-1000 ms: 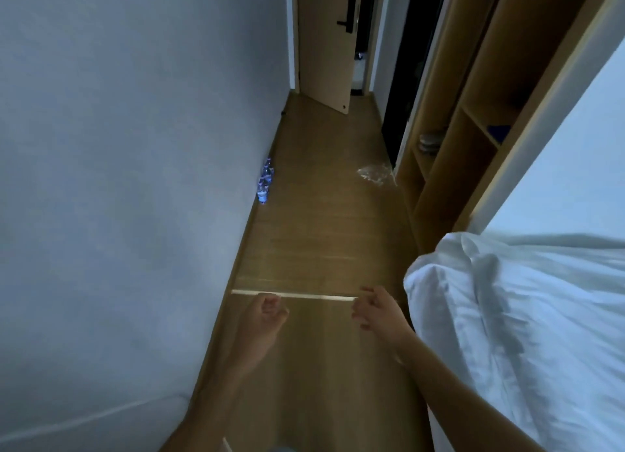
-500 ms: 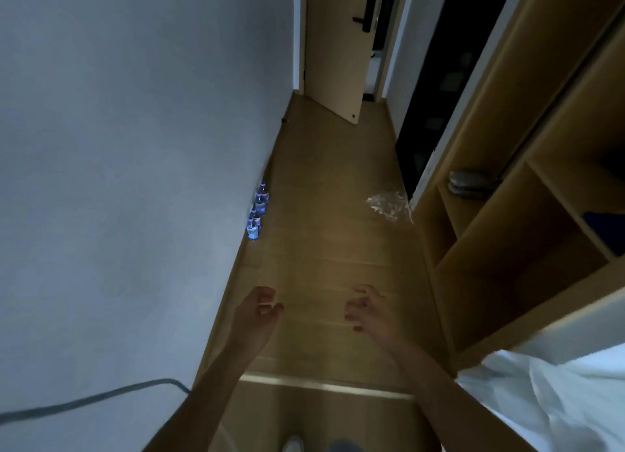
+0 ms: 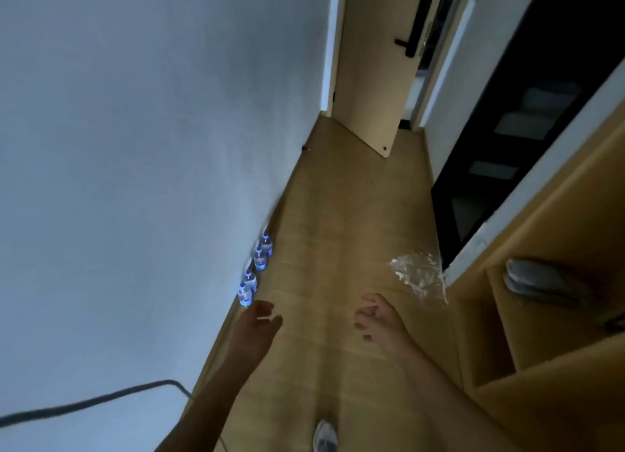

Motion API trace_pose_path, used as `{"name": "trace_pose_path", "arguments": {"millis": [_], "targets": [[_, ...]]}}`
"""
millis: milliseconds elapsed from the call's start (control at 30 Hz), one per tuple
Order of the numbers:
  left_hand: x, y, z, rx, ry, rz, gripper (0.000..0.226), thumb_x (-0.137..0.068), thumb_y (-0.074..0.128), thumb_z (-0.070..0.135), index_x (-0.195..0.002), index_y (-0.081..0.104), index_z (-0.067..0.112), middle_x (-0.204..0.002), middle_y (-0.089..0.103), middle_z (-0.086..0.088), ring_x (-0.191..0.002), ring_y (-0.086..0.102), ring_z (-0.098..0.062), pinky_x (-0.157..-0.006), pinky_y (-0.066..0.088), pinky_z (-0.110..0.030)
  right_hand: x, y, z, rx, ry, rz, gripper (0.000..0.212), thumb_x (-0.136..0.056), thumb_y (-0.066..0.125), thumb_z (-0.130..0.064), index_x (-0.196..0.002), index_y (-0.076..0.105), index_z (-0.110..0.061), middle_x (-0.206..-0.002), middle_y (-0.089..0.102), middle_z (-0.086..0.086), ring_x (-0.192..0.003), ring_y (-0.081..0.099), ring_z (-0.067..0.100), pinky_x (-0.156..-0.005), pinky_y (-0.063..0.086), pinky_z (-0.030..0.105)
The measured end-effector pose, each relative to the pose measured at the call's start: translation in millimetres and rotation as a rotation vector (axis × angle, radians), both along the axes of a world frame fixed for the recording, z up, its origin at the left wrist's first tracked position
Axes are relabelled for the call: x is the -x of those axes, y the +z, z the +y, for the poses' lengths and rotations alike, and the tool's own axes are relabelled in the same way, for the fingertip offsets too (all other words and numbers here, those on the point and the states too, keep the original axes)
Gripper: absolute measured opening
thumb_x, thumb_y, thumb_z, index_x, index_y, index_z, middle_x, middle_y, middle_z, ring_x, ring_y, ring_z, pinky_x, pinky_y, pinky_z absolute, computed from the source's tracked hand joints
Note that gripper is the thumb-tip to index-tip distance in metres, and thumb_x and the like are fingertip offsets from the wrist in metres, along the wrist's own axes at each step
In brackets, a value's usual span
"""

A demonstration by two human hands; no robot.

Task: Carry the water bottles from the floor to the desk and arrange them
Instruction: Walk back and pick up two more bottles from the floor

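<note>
Just beyond the left hand (image 3: pixel 258 319) fingers stand water bottles (image 3: pixel 255 272).

Bare floor (image 3: pixel 338 221) down the middle; bottles (image 3: pixel 255 269) vs left wall, plastic wrap (image 3: pixel 419 277) by right shelving (image 3: pixel 541 316).

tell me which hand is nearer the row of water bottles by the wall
Left. The left hand reaches just short of the nearest of the water bottles; the right hand is farther off, mid-hallway.
</note>
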State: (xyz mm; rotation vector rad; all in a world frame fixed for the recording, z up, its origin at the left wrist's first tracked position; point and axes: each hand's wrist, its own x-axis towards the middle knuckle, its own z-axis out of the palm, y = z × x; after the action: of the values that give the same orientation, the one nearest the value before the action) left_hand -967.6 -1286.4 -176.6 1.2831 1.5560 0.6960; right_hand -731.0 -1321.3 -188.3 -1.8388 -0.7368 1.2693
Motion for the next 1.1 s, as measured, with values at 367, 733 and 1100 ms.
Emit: {"name": "trace_pose_path", "arguments": {"millis": [367,733,1100], "targets": [[-42,-39,250,0.069,0.289,-0.017,0.019,-0.081,0.071,0.008,-0.097,0.063,0.012,-0.097,0.068,-0.003,-0.086,0.067,-0.018,-0.072,0.046,-0.027,-39,-16,323,0.026,0.3,-0.067,0.034,-0.087,0.066,-0.008,-0.116,0.055,-0.019,-0.081,0.062,0.002,-0.07,0.059,0.016,-0.054,0.042,0.022],[-53,-85,443,0.186,0.63,-0.027,0.019,-0.083,0.07,0.01,-0.1,0.064,0.014,-0.095,0.065,-0.001,-0.086,0.061,-0.018,-0.074,0.042,-0.027,-12,-53,567,0.112,0.646,-0.096,0.035,-0.088,0.063,-0.007,-0.12,0.055,-0.019,-0.079,0.065,-0.003,-0.074,0.06,0.015,-0.061,0.046,0.023],[-60,-213,453,0.345,1.203,0.006,0.027,-0.083,0.069,0.014,-0.109,0.064,0.008,-0.102,0.069,-0.01,-0.09,0.063,-0.025,-0.077,0.049,-0.032,41,-156,675,0.242,1.13,-0.126,0.035,-0.09,0.063,-0.009,-0.124,0.057,-0.014,-0.11,0.064,0.005,-0.101,0.062,0.019,-0.093,0.05,0.035]]}}
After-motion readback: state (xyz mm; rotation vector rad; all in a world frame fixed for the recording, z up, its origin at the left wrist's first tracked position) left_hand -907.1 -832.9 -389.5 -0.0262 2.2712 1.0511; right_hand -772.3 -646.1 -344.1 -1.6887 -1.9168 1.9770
